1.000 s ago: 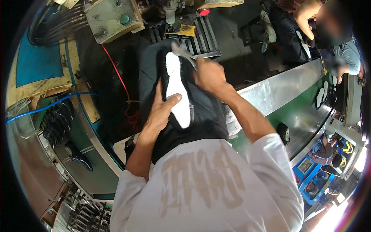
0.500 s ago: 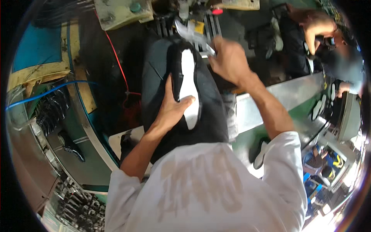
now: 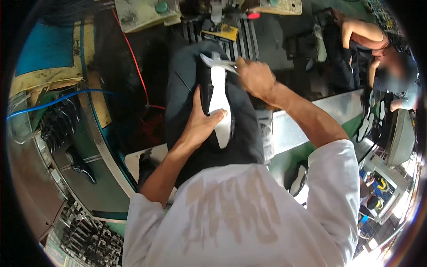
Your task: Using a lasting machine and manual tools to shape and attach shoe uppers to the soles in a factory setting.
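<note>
A black shoe (image 3: 206,91) lies bottom up across my dark-trousered lap, its white sole side (image 3: 219,99) facing me. My left hand (image 3: 201,123) is closed round the shoe's side, with the thumb pressed on the white sole. My right hand (image 3: 255,79) is shut on the handles of metal shoemaker's pincers (image 3: 216,62). The curved head of the pincers is at the far end of the shoe; whether it touches the shoe I cannot tell.
At left a rack holds several black shoes (image 3: 81,165). A blue hose (image 3: 58,102) and a red cord (image 3: 133,62) run nearby. Machine parts (image 3: 149,13) stand ahead. To the right are a metal ledge (image 3: 320,116), another shoe (image 3: 299,180) and a bent-over person (image 3: 367,35).
My right hand has brought the pincers down and nearer, from beyond the shoe to its far end. The left hand keeps its hold on the shoe.
</note>
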Available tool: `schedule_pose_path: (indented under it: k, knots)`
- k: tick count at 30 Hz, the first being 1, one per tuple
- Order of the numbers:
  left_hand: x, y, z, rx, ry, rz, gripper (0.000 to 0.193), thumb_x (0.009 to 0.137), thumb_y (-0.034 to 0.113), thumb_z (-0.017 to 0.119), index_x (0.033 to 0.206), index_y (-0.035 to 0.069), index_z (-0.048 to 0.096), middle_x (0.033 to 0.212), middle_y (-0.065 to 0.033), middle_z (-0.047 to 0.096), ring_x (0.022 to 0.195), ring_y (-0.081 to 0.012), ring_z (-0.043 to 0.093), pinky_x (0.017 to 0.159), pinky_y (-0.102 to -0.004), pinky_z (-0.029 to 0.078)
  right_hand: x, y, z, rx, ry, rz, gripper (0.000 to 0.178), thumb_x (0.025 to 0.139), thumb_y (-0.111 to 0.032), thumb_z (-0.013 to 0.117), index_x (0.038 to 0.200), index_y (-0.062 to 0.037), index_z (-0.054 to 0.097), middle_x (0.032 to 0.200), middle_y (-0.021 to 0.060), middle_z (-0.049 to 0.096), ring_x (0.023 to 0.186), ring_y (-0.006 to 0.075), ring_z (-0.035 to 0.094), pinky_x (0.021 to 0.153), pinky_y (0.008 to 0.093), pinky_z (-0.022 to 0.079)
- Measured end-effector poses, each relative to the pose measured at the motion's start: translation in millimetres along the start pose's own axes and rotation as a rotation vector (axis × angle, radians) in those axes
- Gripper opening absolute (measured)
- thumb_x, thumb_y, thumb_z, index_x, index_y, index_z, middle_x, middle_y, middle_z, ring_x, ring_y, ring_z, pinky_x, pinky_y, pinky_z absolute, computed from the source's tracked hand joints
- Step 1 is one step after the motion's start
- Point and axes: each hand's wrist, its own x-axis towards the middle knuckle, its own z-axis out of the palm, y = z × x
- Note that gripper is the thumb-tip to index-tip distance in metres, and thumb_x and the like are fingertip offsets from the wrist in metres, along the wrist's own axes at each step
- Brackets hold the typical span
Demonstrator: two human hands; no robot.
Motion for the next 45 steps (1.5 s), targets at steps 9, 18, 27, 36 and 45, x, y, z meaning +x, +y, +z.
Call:
schedule_pose_path:
  k: [9, 18, 27, 36, 45]
  knots:
    - [-1, -6, -11, -0.16, -0.056, -0.04, 0.104, 0.096, 0.007, 0.08, 0.175, 0.008, 0.011, 0.158, -0.0146, 0.046, 0.131, -0.0209, 0.059, 0.113, -0.0366, 0.049, -2, -5, 6, 0.097, 0.147, 0.068, 0.037, 0.086, -0.012, 0.074, 0.119, -0.0016, 0.061, 0.089, 0.0235, 0.075, 0.083, 0.0471, 0.074, 0.074, 0.0565, 0.059]
    - [-12, -5, -20, -0.292, -0.064, -0.151, 0.104, 0.097, 0.01, 0.079, 0.175, 0.011, 0.011, 0.156, -0.0152, 0.05, 0.137, -0.0257, 0.055, 0.117, -0.0411, 0.045, -14, -19, 15, 0.222, 0.231, 0.233, 0.027, 0.087, -0.009, 0.074, 0.107, 0.0009, 0.059, 0.091, 0.0275, 0.075, 0.084, 0.047, 0.075, 0.074, 0.0572, 0.059]
    - [-40, -14, -68, -0.932, -0.479, -0.059, 0.096, 0.081, 0.026, 0.075, 0.164, 0.0, 0.035, 0.14, -0.0318, 0.063, 0.121, -0.0497, 0.07, 0.108, -0.0657, 0.056, -81, -24, 82, 0.851, 0.483, 0.342, 0.021, 0.095, -0.008, 0.062, 0.113, 0.0031, 0.064, 0.089, 0.0271, 0.07, 0.086, 0.042, 0.075, 0.076, 0.0434, 0.055]
    - [-123, -40, -194, -0.844, 0.311, 0.168, 0.098, 0.089, 0.02, 0.077, 0.172, 0.017, 0.026, 0.141, -0.0203, 0.065, 0.126, -0.0406, 0.069, 0.108, -0.056, 0.056, -85, -48, 124, 0.691, 0.397, 0.308, 0.033, 0.095, -0.001, 0.064, 0.128, 0.0049, 0.065, 0.102, 0.0178, 0.073, 0.092, 0.0214, 0.066, 0.088, 0.0377, 0.054]
    - [-222, -142, -414, 0.529, 1.32, -0.347, 0.104, 0.091, 0.019, 0.08, 0.174, 0.041, 0.02, 0.163, -0.0351, 0.039, 0.135, -0.0493, 0.056, 0.112, -0.0564, 0.05, -69, -32, 118, 0.674, 0.363, 0.307, 0.021, 0.093, -0.004, 0.064, 0.111, 0.0053, 0.067, 0.093, 0.0114, 0.067, 0.084, 0.0223, 0.06, 0.083, 0.0394, 0.052]
